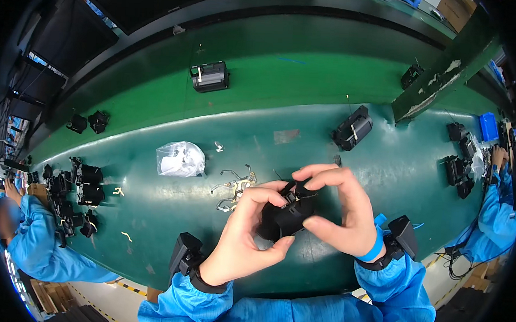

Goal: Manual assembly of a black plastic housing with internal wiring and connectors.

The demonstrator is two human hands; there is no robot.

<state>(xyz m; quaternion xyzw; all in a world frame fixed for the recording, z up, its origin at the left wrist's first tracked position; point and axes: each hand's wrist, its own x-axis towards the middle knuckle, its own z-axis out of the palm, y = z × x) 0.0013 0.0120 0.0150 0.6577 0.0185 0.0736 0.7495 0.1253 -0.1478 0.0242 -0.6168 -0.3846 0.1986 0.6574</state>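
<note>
Between my two hands, above the near part of the green bench, is a black plastic device housing (287,216) with small fittings on its upper side. My left hand (247,236) grips its left side, thumb below and fingers curled over the top. On the other side my right hand (341,215) pinches its upper right part between the thumb and bent fingers. Part of the housing is hidden behind the fingers. Just beyond my left hand lie several thin flex cables (234,186), partly covered by the hand.
A clear plastic bag with white parts (180,159) lies left of centre. Similar black devices stand at back left (210,77) and right (352,128). More black units (86,182) cluster at far left. A green post (443,71) rises at right. Co-workers in blue sleeves (52,238) sit at both sides.
</note>
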